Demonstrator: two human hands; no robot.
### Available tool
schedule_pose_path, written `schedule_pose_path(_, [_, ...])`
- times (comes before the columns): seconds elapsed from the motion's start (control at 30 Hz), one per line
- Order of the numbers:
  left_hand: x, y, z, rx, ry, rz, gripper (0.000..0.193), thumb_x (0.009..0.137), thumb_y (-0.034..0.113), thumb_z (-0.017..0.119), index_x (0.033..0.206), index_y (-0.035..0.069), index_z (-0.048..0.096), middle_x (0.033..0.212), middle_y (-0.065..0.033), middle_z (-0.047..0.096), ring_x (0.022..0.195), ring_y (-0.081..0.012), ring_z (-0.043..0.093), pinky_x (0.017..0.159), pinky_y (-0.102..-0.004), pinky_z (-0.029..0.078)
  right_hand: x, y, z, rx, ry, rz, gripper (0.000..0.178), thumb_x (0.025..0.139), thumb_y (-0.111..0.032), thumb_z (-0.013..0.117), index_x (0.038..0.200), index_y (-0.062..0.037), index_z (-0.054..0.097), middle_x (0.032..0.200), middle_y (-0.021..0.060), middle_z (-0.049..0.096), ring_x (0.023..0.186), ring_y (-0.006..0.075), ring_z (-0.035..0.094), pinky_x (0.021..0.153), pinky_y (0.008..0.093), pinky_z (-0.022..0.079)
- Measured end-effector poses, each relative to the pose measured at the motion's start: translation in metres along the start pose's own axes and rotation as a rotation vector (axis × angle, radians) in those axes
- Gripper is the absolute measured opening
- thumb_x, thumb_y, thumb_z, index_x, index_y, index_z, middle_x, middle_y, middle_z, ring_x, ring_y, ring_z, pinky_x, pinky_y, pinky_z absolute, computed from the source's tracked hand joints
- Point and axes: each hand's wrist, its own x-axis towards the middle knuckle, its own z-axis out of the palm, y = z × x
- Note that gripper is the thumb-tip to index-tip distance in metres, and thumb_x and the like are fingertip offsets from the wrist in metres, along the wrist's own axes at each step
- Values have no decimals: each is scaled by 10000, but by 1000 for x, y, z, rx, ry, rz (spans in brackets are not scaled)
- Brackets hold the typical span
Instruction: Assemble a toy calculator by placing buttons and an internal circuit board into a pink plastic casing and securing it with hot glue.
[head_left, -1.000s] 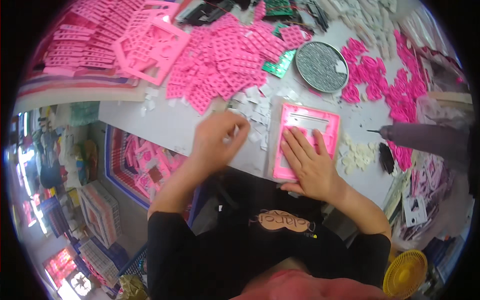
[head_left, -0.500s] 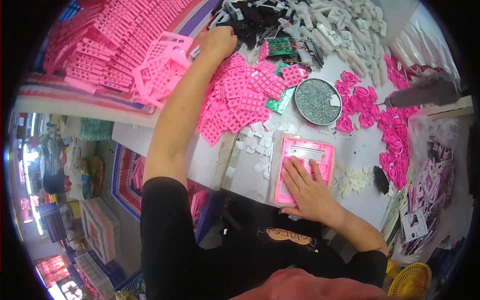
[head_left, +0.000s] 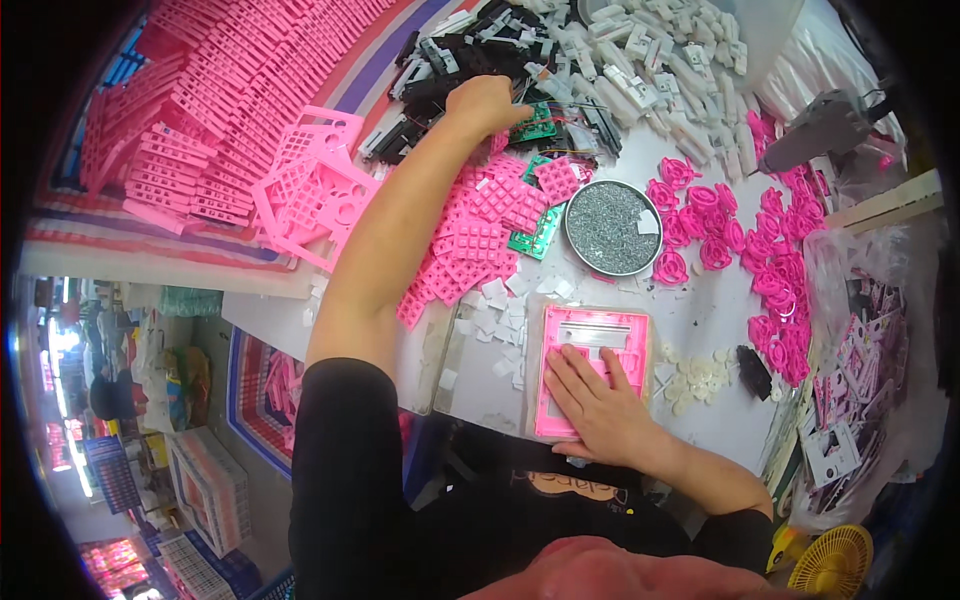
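A pink plastic casing (head_left: 590, 326) with a rectangular window lies near the table's front edge. My right hand (head_left: 605, 408) rests flat on it, fingers stretched out over its lower half. At the far side, my left hand (head_left: 484, 106) reaches over a heap of black plastic parts (head_left: 468, 62), beside a green circuit board (head_left: 536, 122) with thin wires. Its fingers are curled downward, and whatever they grip is hidden under the hand. Pink rubber keypads (head_left: 475, 243) are heaped below the left wrist, next to my forearm.
A round tin of small metal screws (head_left: 614, 230) stands in the middle. Pink ring-shaped parts (head_left: 775, 290) lie to the right, below a grey hand tool (head_left: 825, 128). White parts (head_left: 640, 50) fill the back; pink frames (head_left: 230, 110) are stacked left. Cream-coloured bits (head_left: 698, 382) lie beside the casing.
My left hand has shifted right across the black parts, toward the circuit boards. My right hand stays flat on the pink casing. The whole view has shifted slightly.
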Motion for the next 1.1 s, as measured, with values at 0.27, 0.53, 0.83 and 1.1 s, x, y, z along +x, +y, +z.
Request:
schedule_pose_path(0.27, [-19, 7, -13, 280, -110, -68, 498, 795, 268, 748, 1250, 87, 660, 1313, -160, 628, 1192, -348, 642, 940, -503, 542, -2, 0, 1, -21, 4, 6, 1029, 792, -589, 734, 1541, 5, 352, 1637, 177, 297, 1545, 324, 221, 1190, 614, 233])
schedule_pose_path(0.53, [-5, 14, -2, 185, -273, 262, 322, 780, 224, 731, 1060, 76, 677, 1092, -151, 658, 1091, -339, 652, 919, -451, 540, -2, 1, 3, -61, 37, -18, 1030, 793, -634, 698, 1522, 15, 369, 1630, 181, 308, 1542, 323, 235, 1200, 599, 201])
schedule_pose_path(0.83, [-27, -2, -9, 89, -77, 406, 140, 819, 187, 651, 925, 97, 670, 955, -131, 680, 917, -386, 652, 786, -483, 529, -6, 3, 1, 72, 164, -64, 965, 779, -585, 744, 1508, -40, 425, 1607, 183, 349, 1519, 358, 282, 1175, 595, 260])
schedule_pose_path(1.1, [-150, 6, -74, -1517, 43, 135, 170, 932, 99, 659, 1080, 60, 584, 943, -13, 637, 877, -120, 650, 727, -299, 566, 11, 28, -20, 888, 653, 48, 630, 821, -278, 806, 1362, -53, 575, 1416, 111, 557, 1228, 250, 558, 1012, 434, 471])
